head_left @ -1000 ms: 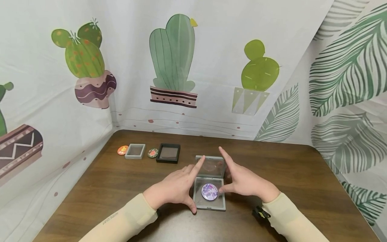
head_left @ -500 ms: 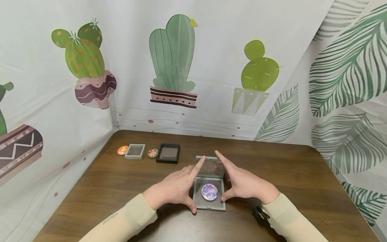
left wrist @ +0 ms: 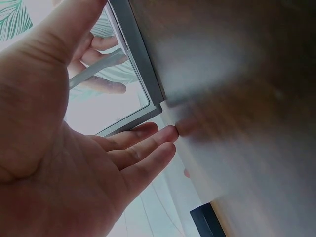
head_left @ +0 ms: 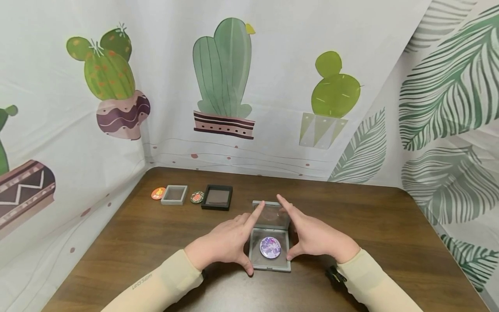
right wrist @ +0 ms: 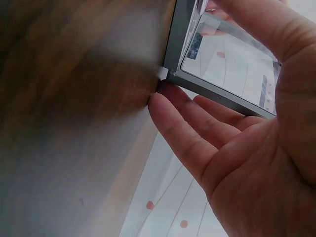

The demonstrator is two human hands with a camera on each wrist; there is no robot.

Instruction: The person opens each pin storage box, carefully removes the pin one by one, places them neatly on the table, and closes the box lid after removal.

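Note:
A hinged grey display frame (head_left: 269,267) with clear panels lies unfolded on the table, its lid (head_left: 269,221) raised at the back. On the lower half rests a round purple-and-white badge (head_left: 270,248). My left hand (head_left: 230,237) is at the frame's left side, thumb by the front corner, fingers extended behind the lid. On the opposite side, my right hand (head_left: 315,235) has its thumb at the right edge and its fingers reaching behind the lid. Both wrist views show straight, spread fingers (left wrist: 143,158) and fingers (right wrist: 187,133) against or close to the lid's back.
At the back left of the brown table (head_left: 156,238) lie an orange round badge (head_left: 157,193), a small grey frame (head_left: 174,195), a dark patterned round badge (head_left: 197,197) and a black frame (head_left: 217,197). A cactus-print cloth (head_left: 280,86) hangs behind.
My right thumb has drawn back from beside the badge to the frame's right edge, and my right index finger has shifted slightly left. The left hand and badge have not visibly moved.

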